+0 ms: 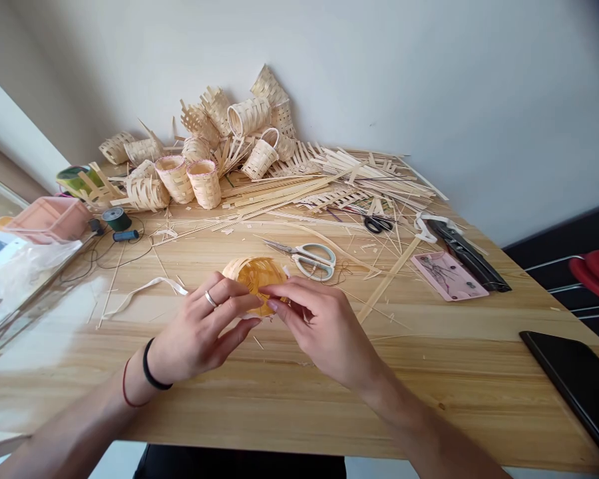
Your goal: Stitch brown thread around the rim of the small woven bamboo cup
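A small woven wood-strip basket (257, 269) lies tilted on the table, its opening facing me. My left hand (209, 319), with a ring on one finger, is closed around the basket's left side and near rim. At the right part of the rim, my right hand (319, 319) has its thumb and fingertips pinched together. Whatever is between those fingertips is too small to make out. Just beyond the basket lie white-handled scissors (314, 261), their blades pointing left.
Several woven baskets (204, 183) and loose wood strips (349, 166) are heaped along the wall. A green thread spool (116, 218) and pink basket (50, 218) stand left. Black-handled scissors (378, 224), a pink tray (449, 275), a black stapler-like tool (472, 256) and a dark flat device (574, 379) lie right.
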Motion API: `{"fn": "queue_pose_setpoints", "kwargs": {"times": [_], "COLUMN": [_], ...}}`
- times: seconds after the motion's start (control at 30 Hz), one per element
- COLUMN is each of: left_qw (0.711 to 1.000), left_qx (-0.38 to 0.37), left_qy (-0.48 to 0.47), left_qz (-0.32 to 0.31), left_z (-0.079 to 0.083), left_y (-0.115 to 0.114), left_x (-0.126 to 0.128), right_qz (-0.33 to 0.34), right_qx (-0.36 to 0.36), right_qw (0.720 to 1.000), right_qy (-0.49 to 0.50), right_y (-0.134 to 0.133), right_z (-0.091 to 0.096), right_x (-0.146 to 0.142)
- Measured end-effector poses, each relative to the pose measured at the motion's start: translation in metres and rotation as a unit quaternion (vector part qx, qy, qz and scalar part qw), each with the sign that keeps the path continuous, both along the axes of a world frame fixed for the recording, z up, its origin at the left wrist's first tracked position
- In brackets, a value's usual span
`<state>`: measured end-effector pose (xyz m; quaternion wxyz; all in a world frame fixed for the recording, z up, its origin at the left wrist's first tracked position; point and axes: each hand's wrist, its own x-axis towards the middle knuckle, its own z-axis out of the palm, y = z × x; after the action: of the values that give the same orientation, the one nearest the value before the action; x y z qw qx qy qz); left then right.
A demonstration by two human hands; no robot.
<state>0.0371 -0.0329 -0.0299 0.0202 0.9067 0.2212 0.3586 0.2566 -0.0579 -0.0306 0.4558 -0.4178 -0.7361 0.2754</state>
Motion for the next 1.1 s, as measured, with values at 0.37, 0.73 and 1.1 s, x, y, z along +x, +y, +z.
{"fn": "queue_pose_setpoints", "kwargs": {"times": [0.37, 0.73, 1.1], "left_qw": [1.000, 1.000, 0.999], "left_qx": [0.014, 0.009, 0.023], "left_qy": [-0.008, -0.006, -0.010], "left_qz": [0.013, 0.021, 0.032], "left_z": [0.0004, -0.0012, 0.0000], "left_y": [0.0008, 0.0003, 0.0015], "left_x": [0.0002, -0.0016, -0.0008], "right_qz": [-0.038, -0.001, 0.037], "right_qx": [-0.038, -0.076, 0.012], "right_qw": [0.998, 0.996, 0.999], "right_qy": [0.034, 0.038, 0.009], "right_y": [-0.0011, -0.0023, -0.0037], "right_z": [0.0027, 0.0079, 0.0067], "right_x": [0.0008, 0.0033, 0.0025]}}
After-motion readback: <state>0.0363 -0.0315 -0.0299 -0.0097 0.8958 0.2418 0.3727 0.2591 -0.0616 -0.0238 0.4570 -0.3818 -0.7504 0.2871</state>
